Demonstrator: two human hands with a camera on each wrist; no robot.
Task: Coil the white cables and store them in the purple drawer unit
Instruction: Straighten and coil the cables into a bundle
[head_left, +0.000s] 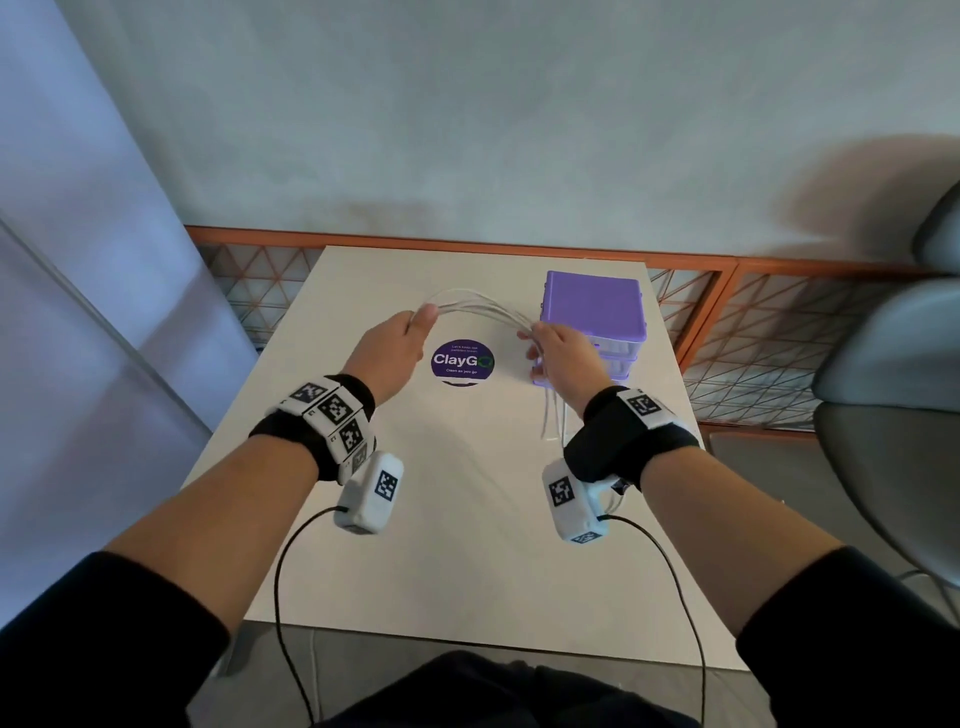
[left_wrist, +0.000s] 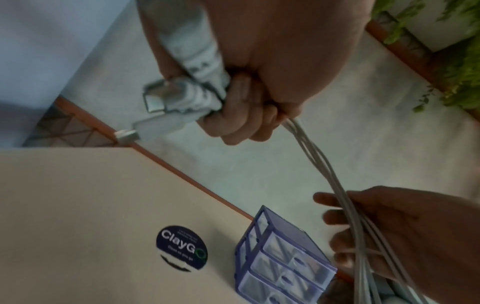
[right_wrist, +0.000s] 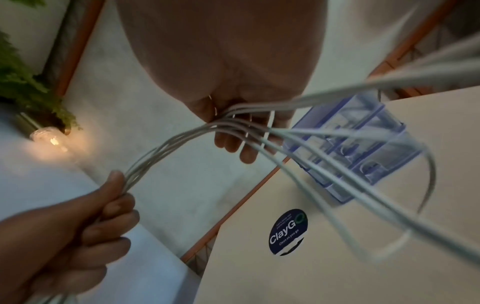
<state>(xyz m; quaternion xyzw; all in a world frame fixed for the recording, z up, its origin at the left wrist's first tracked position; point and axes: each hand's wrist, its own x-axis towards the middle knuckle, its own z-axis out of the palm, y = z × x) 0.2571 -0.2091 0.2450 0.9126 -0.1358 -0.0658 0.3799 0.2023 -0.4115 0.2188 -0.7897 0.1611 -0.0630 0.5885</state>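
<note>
Several white cables (head_left: 480, 306) arc in the air between my two hands above the table. My left hand (head_left: 420, 321) grips one end of the bundle in a fist; in the left wrist view the plug ends (left_wrist: 166, 102) stick out past its curled fingers (left_wrist: 244, 115). My right hand (head_left: 537, 340) holds the bundle further along, with the strands running through its fingers (right_wrist: 233, 139). The loose ends (head_left: 550, 415) hang below that hand towards the table. Just behind my right hand stands the purple drawer unit (head_left: 592, 306), all of its clear drawers (left_wrist: 283, 259) pushed in.
A round dark "ClayGo" sticker (head_left: 462, 362) lies on the beige table (head_left: 441, 519) between my hands. An orange-framed mesh railing (head_left: 727, 312) runs behind the table. A grey chair back (head_left: 893, 405) stands at the right. Black wrist-camera leads (head_left: 280, 571) hang over the near edge.
</note>
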